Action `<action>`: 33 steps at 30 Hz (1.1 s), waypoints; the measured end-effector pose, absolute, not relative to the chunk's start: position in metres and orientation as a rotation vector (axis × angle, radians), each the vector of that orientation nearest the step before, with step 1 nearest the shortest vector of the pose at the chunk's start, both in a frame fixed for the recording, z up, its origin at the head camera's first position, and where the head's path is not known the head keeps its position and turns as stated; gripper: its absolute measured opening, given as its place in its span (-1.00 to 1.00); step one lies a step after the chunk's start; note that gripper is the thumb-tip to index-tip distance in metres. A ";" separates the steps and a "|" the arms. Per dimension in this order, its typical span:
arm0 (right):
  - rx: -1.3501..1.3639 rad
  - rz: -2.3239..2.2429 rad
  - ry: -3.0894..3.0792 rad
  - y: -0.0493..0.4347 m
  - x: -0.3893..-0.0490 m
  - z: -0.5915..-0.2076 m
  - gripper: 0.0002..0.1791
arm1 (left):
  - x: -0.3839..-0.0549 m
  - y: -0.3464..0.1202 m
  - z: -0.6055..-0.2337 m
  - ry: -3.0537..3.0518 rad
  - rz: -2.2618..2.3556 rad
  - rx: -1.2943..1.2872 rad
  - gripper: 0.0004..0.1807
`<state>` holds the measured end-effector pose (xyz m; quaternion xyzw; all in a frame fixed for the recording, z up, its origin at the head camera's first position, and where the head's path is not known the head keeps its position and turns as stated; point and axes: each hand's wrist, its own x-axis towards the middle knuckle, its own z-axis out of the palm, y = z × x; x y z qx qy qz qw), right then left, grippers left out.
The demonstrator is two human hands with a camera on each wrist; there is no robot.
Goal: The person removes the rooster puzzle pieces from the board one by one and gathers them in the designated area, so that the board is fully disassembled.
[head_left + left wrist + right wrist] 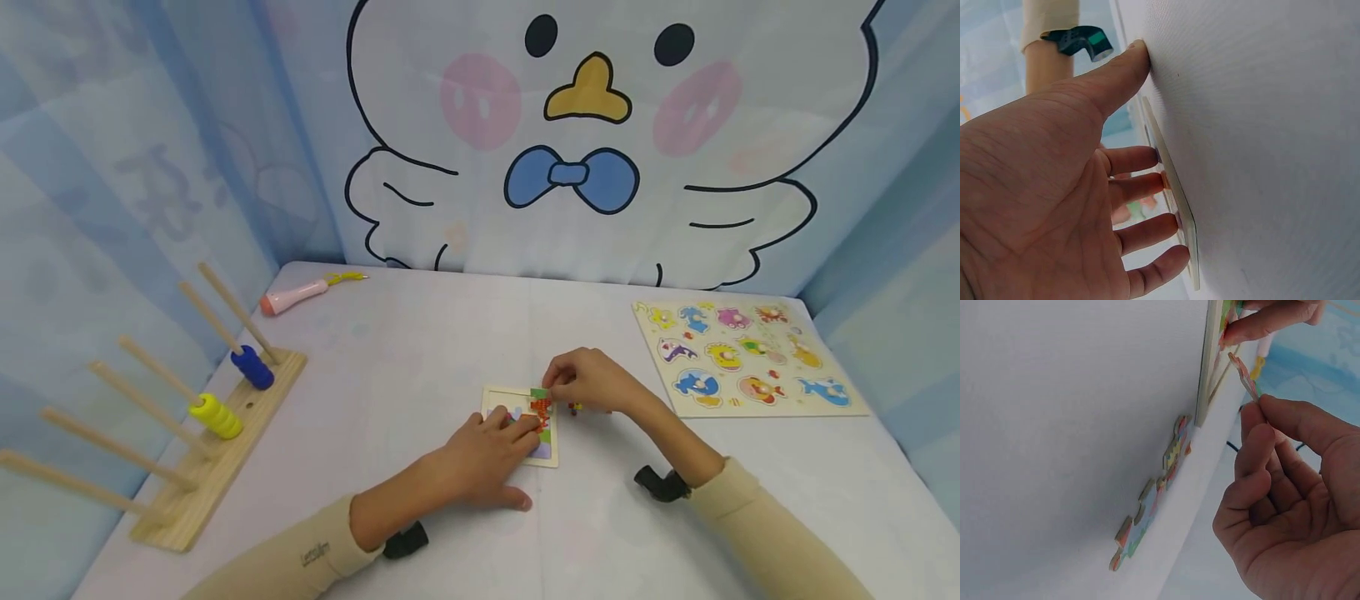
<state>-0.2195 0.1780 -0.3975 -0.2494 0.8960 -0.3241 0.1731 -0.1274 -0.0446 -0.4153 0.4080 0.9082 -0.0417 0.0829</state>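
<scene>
A small jigsaw tray (pixel 517 390) with a pale rim lies flat on the table, several colourful pieces showing inside. My left hand (pixel 480 458) rests its fingertips on the tray, fingers spread and slightly bent, thumb on the tabletop. Between thumb and index finger, my right hand (pixel 592 379) pinches a thin jigsaw piece (pixel 1247 376), tilted and raised above the tray's upper right corner. In the right wrist view, loose jigsaw pieces (pixel 1141 519) lie on the table beside the tray, below that hand. Part of the tray's picture is covered by my left fingers.
To the left stands a wooden peg rack (pixel 225 467) with yellow and blue beads. A pink pen-like toy (pixel 296 296) lies at the back left. A peg puzzle board (pixel 750 358) with animal shapes lies at the right. A printed curtain (pixel 480 217) hangs behind the table.
</scene>
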 end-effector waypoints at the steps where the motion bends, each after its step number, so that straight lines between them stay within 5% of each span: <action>1: -0.679 -0.939 2.545 0.182 -0.220 -0.397 -0.97 | -0.127 -0.045 -0.416 2.718 -0.124 1.226 -0.15; 17: -0.259 -1.012 2.468 0.296 -0.213 -0.392 -0.83 | -0.129 -0.046 -0.419 2.723 -0.129 1.244 -0.17; 33: -0.277 -0.839 2.634 0.290 -0.215 -0.408 -0.88 | -0.126 -0.047 -0.418 2.715 -0.110 1.223 -0.16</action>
